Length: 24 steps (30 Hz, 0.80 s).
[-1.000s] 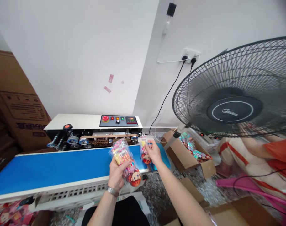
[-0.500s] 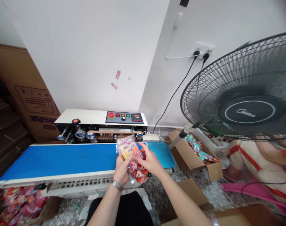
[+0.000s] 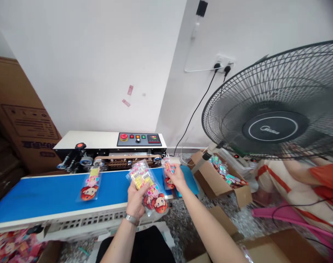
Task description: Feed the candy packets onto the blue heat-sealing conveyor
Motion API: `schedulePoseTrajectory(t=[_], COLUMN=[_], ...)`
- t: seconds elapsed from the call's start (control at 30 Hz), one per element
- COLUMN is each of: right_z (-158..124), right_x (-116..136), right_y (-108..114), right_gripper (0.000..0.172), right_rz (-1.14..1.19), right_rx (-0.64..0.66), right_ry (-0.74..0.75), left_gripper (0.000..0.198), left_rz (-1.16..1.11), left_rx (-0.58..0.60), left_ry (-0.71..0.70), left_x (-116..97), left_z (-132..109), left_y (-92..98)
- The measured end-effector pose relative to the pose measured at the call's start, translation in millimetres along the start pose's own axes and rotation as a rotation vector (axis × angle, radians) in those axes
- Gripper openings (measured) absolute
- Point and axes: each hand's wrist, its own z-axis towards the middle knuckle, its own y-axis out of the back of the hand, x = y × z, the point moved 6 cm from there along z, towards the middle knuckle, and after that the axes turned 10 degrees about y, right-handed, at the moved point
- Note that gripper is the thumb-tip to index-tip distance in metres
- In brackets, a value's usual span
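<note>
My left hand (image 3: pixel 136 199) is closed on a small stack of clear plastic packets (image 3: pixel 152 191), printed in pink and yellow with a red-haired cartoon figure. To its right, my right hand (image 3: pixel 177 177) pinches a single packet (image 3: pixel 169 182) of the same kind, over the right end of the blue conveyor belt (image 3: pixel 54 190). Another packet (image 3: pixel 90 186) lies on the belt, left of my hands, its top edge at the rollers. Behind the belt stands the band sealing machine (image 3: pixel 87 140) with its control panel (image 3: pixel 139 139).
A large fan (image 3: pixel 273 128) stands at the right. Beneath it is an open carton (image 3: pixel 207 175) of shiny packets. A box at lower left holds many pink packets (image 3: pixel 15 246). A person in orange (image 3: pixel 324 182) sits at the far right, beside a pink stool (image 3: pixel 287 217).
My right hand has moved away from the stack to the right with one packet. A packet now shows on the belt at the left. The whole view has shifted slightly.
</note>
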Motion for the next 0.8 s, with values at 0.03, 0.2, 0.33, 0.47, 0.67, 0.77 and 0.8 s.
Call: schedulePoseTrajectory(t=[0.03,0.2,0.33,0.47,0.67,0.77,0.8], right_z=[2,-5,-41,-62,-22,-3,2], right_x=[3,38,67,71,15,-3,-4], right_y=[-3,-10,-22,-25,9,17,15], right_gripper=[0.036,0.047,0.049,0.028,0.034,0.034,0.032], right_rz=[-0.013,-0.075,0.0,0.026,0.088,-0.104,-0.124], right_rx=[0.011,0.064,0.357,0.404,-0.012,-0.06,-0.046], right_ry=[0.008,0.137,0.253,0.28,0.044,0.006,0.009], left_gripper=[0.048,0.054,0.055,0.05,0.049,0.046,0.046], left_rz=[-0.002,-0.004,0.027,0.008,-0.009,0.016,0.027], left_rx=[-0.001,-0.018,-0.038,-0.003,-0.01,-0.018,-0.022], left_ry=[0.001,-0.023,-0.048,-0.058,-0.051,-0.037,-0.038], left_x=[0,1,1,1,-1,0,0], left_z=[0,2,3,2,4,4,4], left_y=[-0.3,1.8,3.2,0.8,6.1,6.4,5.8])
